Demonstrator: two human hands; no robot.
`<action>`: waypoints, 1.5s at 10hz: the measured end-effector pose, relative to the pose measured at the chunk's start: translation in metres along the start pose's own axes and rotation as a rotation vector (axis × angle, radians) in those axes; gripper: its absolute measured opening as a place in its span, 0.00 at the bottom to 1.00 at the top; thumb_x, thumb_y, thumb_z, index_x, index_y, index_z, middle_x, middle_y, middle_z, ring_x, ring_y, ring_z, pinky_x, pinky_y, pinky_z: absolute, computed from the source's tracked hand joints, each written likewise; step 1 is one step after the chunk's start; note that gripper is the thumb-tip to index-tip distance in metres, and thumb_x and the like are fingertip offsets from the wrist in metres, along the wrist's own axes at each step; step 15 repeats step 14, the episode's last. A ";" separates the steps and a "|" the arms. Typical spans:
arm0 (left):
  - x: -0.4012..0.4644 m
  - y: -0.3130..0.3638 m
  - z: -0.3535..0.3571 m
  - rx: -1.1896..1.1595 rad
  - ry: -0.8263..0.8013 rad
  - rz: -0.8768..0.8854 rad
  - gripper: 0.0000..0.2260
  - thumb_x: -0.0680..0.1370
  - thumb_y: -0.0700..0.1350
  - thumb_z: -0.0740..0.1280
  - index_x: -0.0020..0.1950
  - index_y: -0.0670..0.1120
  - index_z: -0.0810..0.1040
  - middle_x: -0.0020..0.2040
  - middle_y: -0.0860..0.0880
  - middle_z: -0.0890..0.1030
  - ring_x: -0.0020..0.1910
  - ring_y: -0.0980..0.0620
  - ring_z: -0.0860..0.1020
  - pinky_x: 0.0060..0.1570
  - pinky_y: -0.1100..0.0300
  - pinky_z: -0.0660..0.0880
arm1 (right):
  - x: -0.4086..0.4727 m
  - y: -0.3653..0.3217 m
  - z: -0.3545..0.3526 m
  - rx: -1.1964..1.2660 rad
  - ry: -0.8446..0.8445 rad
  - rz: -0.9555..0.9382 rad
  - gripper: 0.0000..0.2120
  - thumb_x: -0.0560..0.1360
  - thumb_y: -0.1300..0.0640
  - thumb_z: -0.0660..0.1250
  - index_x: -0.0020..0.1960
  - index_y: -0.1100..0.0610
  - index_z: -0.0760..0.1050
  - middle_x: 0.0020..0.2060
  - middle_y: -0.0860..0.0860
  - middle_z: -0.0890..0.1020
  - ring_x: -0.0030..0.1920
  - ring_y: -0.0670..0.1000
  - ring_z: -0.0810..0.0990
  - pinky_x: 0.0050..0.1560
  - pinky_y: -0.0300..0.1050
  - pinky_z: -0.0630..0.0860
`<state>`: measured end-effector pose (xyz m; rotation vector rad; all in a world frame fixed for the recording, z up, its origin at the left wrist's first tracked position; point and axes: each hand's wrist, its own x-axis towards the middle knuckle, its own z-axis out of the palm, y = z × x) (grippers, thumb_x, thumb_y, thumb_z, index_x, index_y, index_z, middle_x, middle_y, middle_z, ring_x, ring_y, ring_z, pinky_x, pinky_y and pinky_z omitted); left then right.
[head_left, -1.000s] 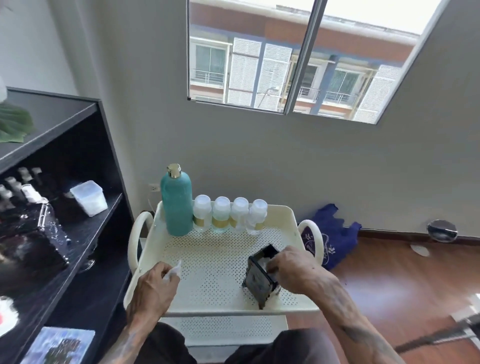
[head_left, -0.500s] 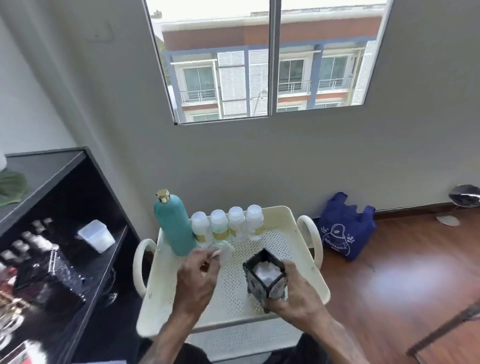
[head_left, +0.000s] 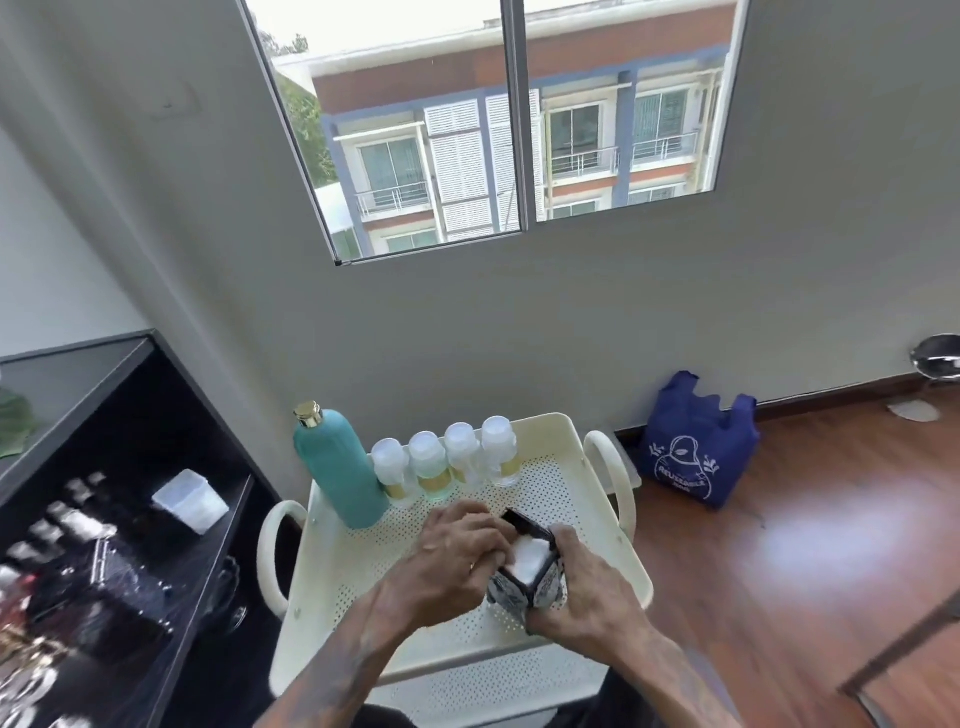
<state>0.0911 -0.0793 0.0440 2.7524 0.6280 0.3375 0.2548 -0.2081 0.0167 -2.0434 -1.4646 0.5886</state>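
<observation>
Gripping the small black patterned square box (head_left: 511, 595) at lower centre, your left hand (head_left: 447, 564) and right hand (head_left: 589, 603) hold it near upright, long axis vertical, open mouth upward.

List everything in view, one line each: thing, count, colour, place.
cart tray: one, cream, perforated, centre
box: one, black with white pattern, on the cart tray
tall bottle: one, teal with gold cap, tray's back left
small bottles: four, clear with white caps, row beside the tall bottle
shelf unit: one, black, left
plastic tub: one, clear, on the shelf unit
bag: one, blue, on the wooden floor, right
window: one, grey frame, top centre
left hand: at the box's open top
right hand: grips the box's right side
</observation>
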 end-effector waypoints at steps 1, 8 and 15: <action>0.003 0.008 -0.002 0.116 -0.157 0.005 0.17 0.78 0.53 0.53 0.52 0.52 0.81 0.70 0.57 0.72 0.71 0.57 0.59 0.70 0.55 0.50 | 0.003 -0.004 0.001 0.001 -0.009 0.009 0.33 0.61 0.40 0.66 0.62 0.45 0.58 0.44 0.45 0.79 0.43 0.51 0.80 0.45 0.50 0.78; 0.001 0.022 0.072 -1.119 -0.060 -0.677 0.20 0.79 0.68 0.51 0.54 0.63 0.80 0.60 0.56 0.78 0.62 0.56 0.76 0.60 0.57 0.75 | -0.014 0.003 -0.025 -0.046 0.079 0.149 0.35 0.58 0.36 0.68 0.61 0.44 0.63 0.44 0.42 0.76 0.40 0.45 0.76 0.39 0.39 0.70; -0.023 0.017 0.071 -0.645 -0.184 -0.536 0.17 0.82 0.63 0.52 0.55 0.58 0.77 0.56 0.53 0.79 0.55 0.55 0.76 0.60 0.55 0.73 | -0.042 -0.015 -0.037 0.028 0.247 0.338 0.49 0.64 0.42 0.78 0.76 0.53 0.56 0.66 0.55 0.70 0.64 0.58 0.74 0.61 0.51 0.73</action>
